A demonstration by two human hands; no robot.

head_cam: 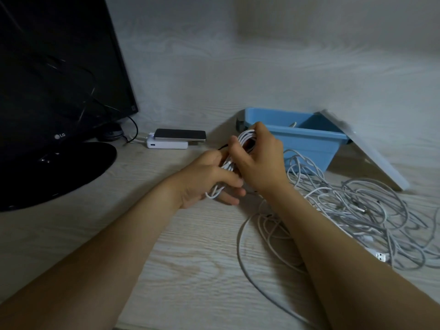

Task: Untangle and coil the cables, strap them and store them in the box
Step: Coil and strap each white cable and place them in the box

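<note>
At frame centre my left hand (207, 181) and right hand (262, 158) both grasp the white coil (246, 136); if one loosens, loops may spring open.

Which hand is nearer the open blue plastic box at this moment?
Right. The right hand, gripping the white coiled cable, is just in front of the blue plastic box. The left hand, holding the coil's lower end, sits further left and nearer the person.
</note>
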